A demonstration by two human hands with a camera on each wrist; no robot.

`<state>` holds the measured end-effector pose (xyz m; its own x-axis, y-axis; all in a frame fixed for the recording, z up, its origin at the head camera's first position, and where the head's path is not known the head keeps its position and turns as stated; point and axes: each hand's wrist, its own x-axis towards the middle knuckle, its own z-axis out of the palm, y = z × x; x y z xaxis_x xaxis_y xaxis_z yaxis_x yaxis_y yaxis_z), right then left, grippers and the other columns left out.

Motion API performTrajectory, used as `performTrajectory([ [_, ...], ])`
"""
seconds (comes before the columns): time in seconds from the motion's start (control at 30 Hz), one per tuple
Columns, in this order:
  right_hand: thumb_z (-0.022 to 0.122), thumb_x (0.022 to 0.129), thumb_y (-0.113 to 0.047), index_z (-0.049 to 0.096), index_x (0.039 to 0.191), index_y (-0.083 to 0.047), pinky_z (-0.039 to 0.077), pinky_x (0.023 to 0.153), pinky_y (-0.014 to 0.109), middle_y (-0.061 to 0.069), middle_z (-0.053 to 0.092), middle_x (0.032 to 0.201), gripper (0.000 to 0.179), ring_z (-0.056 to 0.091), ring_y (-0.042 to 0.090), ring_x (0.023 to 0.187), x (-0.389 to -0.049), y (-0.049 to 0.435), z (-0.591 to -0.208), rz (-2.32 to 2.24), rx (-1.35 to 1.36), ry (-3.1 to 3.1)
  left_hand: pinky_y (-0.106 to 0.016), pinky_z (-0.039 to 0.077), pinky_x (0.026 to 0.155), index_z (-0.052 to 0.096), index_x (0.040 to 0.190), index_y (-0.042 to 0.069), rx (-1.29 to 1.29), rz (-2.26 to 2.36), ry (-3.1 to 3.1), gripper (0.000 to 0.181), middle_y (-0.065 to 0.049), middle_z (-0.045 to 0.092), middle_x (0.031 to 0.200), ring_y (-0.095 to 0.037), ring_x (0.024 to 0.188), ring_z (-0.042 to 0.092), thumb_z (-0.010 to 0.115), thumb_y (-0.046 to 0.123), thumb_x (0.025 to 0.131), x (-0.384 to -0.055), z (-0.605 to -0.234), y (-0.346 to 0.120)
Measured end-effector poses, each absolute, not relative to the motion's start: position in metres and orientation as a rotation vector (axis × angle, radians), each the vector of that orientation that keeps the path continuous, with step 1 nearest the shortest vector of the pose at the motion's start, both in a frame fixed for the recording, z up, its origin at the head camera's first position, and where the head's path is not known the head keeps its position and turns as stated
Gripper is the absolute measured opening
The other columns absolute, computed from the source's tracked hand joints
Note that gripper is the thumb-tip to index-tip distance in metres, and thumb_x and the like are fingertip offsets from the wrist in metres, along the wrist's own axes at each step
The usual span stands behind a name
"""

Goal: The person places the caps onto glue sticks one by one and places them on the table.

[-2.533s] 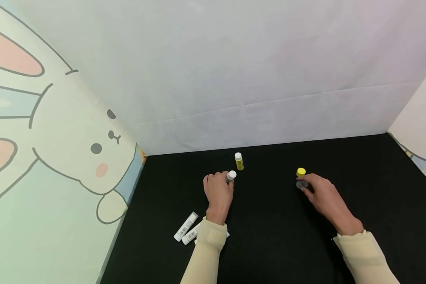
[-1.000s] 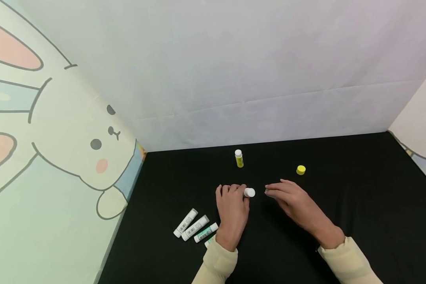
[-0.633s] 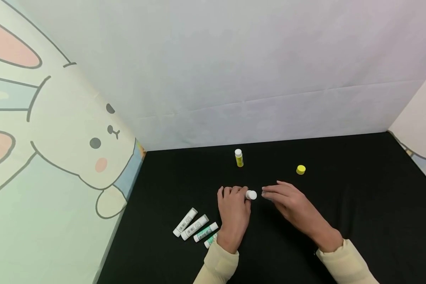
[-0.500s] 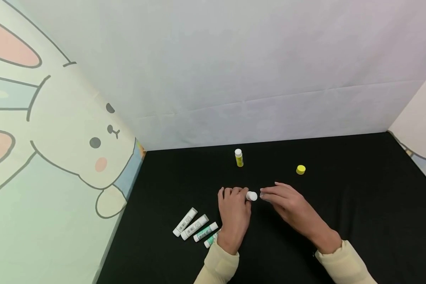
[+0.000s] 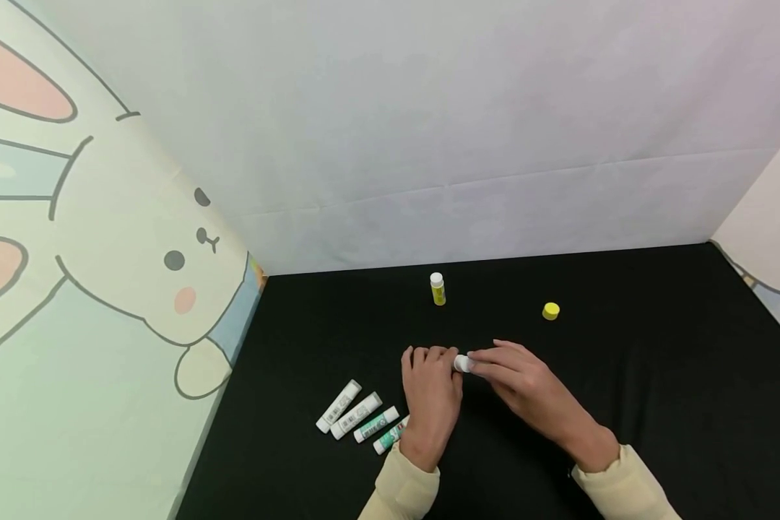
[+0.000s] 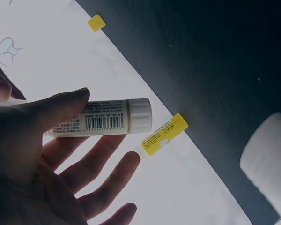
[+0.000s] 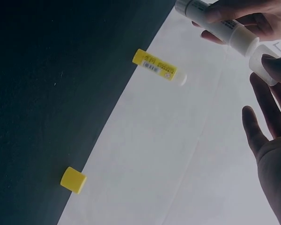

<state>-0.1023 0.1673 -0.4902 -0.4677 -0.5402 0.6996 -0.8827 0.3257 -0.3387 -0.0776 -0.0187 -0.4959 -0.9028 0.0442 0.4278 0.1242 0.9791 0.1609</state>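
Observation:
My left hand [image 5: 431, 393] grips a white glue stick [image 6: 103, 117] with a barcode label between thumb and fingers. Its white end [image 5: 463, 363] points toward my right hand [image 5: 533, 386]. In the right wrist view, that hand pinches a translucent cap [image 7: 263, 64] right by the stick's end; whether the two touch I cannot tell. The head view shows the cap mostly hidden by my fingers. Beyond my hands stands a yellow glue stick [image 5: 438, 290], upright, with its white top exposed. A loose yellow cap [image 5: 550, 311] sits on the table to the right of it.
Several glue sticks, white ones [image 5: 356, 416] and green-and-white ones [image 5: 376, 425], lie side by side left of my left forearm. A black cloth [image 5: 656, 347] covers the table. Behind it rises a pale curtain [image 5: 481, 144], with a rabbit-printed panel [image 5: 136, 238] at the left.
From beside the yellow cap, my right hand has moved left with the translucent cap, up to the stick's end. My left hand has carried the glue stick rightward and nearer to me.

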Motion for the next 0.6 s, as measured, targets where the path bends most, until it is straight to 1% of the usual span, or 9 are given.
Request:
performTrajectory([
  [0.13,0.040,0.114,-0.033,0.077,0.123,-0.006,0.030,0.123,0.023,0.009,0.075,0.125,0.046,0.070,0.025,0.115,-0.1014,0.1663,-0.4905,0.980,1.264,-2.124,-0.053,0.049,0.107,0.083,0.107,0.020,-0.125,-0.263,-2.693,0.024,0.002,0.078,0.106,-0.023,0.099,0.067,0.089,0.018,0.085,-0.0758,-0.4950,-0.0182],
  [0.37,0.044,0.114,-0.029,0.077,0.123,-0.006,0.031,0.123,0.023,0.009,0.074,0.125,0.041,0.070,0.025,0.114,-0.1013,0.1655,-0.4919,0.989,1.286,-2.096,-0.054,0.048,0.109,0.082,0.110,0.021,-0.132,-0.289,-2.718,0.024,0.002,0.078,0.108,-0.023,0.101,0.067,0.087,0.018,0.087,-0.0721,-0.4912,-0.0167],
  [0.6,0.040,0.114,-0.035,0.078,0.121,-0.006,0.030,0.123,0.023,0.009,0.075,0.124,0.048,0.070,0.025,0.114,-0.0994,0.1637,-0.4933,0.983,1.263,-2.133,-0.054,0.047,0.111,0.082,0.112,0.021,-0.145,-0.293,-2.743,0.022,0.002,0.078,0.110,-0.023,0.103,0.067,0.085,0.021,0.090,-0.0699,-0.4902,-0.0154],
])
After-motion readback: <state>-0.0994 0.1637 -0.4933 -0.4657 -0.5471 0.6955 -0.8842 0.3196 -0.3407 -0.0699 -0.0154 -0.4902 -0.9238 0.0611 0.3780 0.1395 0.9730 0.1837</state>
